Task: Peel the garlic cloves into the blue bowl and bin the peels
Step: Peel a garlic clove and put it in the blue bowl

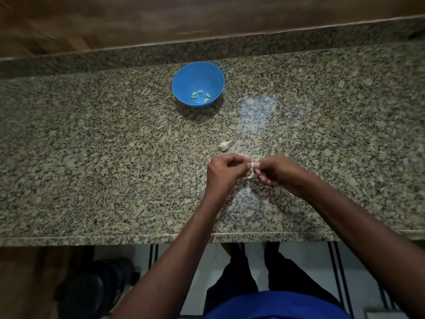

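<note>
A blue bowl (198, 74) stands at the back of the granite counter with several peeled cloves (200, 95) lying in it. A small piece of garlic bulb (225, 145) in its white skin lies on the counter just beyond my hands. My left hand (226, 172) and my right hand (277, 170) meet above the counter and pinch one garlic clove (252, 166) between their fingertips. A pale bit of skin (250, 176) shows just below the clove, between the hands. Most of the clove is hidden by my fingers.
The speckled granite counter (115, 157) runs left to right, with its front edge (92, 237) near me and a raised back ledge. A dark bin-like object (92, 288) sits on the floor at the lower left. A wooden wall rises behind the counter.
</note>
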Tool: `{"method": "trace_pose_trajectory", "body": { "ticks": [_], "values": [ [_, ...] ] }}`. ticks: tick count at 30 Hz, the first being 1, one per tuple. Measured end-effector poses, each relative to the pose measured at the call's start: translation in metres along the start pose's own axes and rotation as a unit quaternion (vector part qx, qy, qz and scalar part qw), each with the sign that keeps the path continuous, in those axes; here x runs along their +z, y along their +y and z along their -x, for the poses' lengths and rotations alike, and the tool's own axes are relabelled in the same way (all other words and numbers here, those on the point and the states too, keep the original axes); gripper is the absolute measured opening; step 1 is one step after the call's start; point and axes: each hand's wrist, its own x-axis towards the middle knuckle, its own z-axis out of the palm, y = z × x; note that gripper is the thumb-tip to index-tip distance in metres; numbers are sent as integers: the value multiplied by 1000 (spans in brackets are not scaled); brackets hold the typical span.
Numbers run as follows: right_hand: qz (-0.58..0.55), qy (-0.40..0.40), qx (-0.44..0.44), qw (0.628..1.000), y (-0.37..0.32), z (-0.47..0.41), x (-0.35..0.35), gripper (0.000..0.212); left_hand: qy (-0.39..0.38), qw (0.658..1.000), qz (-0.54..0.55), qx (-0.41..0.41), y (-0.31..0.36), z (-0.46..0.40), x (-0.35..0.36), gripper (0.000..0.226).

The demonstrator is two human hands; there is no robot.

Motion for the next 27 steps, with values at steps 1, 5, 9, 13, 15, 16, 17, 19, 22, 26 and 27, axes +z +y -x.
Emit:
{"method": "trace_pose_trajectory", "body": {
  "ticks": [1,5,9,13,15,16,17,19,22,26,27],
  "values": [
    [92,40,-45,994,-2,3,2,33,9,999,25,-30,0,-1,2,8],
    [418,188,-194,867,4,5,13,39,45,986,87,-136,7,-5,16,8],
    [516,227,-235,792,14,2,8,31,44,976,100,-190,17,-10,20,4],
    [424,156,-176,875,9,-1,-10,34,7,991,11,-134,12,-10,15,8],
    [330,116,-151,925,8,-2,-18,35,16,995,-66,-78,5,-12,14,8],
    [294,97,-143,940,8,-3,-21,33,21,993,-101,-56,1,-13,14,6],
    [259,79,-136,953,8,-4,-23,32,21,990,-132,-38,-1,-14,14,4],
    [184,45,-121,975,9,-4,-26,32,8,985,-171,-28,-3,-13,17,3],
    [107,7,-101,989,11,-4,-30,34,-2,983,-178,-39,-5,-12,18,16],
    [82,-32,-95,992,13,-4,-35,36,-28,996,-80,-37,1,-11,16,21],
    [81,-36,-94,992,12,-3,-36,36,-35,998,-45,-38,4,-10,15,20]
  ]
}}
